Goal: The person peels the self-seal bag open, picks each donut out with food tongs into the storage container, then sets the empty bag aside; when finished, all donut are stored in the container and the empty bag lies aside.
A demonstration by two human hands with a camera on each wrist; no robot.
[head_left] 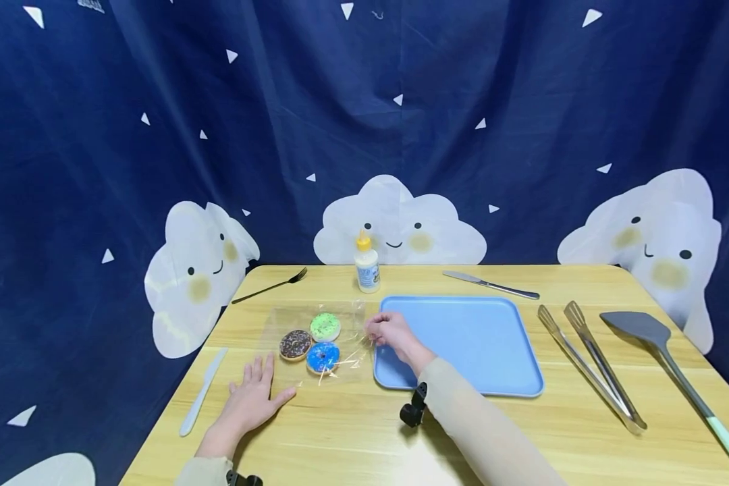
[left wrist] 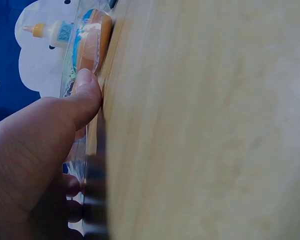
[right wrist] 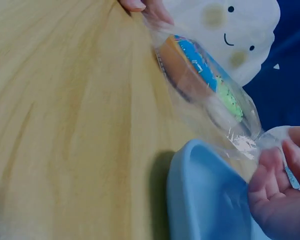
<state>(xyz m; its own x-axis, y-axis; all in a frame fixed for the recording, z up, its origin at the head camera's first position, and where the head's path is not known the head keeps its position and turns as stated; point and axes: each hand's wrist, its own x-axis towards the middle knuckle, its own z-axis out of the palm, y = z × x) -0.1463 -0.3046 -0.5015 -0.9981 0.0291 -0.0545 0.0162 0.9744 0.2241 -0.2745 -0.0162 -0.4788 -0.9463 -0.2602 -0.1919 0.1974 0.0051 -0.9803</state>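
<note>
A clear plastic bag (head_left: 354, 314) lies on the table with three toy donuts inside: a chocolate one (head_left: 295, 345), a green one (head_left: 325, 327) and a blue one (head_left: 323, 358). My right hand (head_left: 393, 332) pinches the bag's right end, over the left edge of the blue tray (head_left: 462, 337). In the right wrist view, that end of the bag (right wrist: 245, 142) looks gathered and slightly raised toward the fingers. My left hand (head_left: 249, 401) rests low by the bag's near left corner, fingers spread and straight. The left wrist view shows its thumb (left wrist: 85, 95) close to the bag; contact is unclear.
Behind the bag stands a white bottle with a yellow cap (head_left: 367, 264). A black fork (head_left: 270, 286) and a pale knife (head_left: 203, 391) lie on the left. A metal knife (head_left: 491, 285) lies behind the tray; tongs (head_left: 595, 368) and a spatula (head_left: 674, 364) lie right.
</note>
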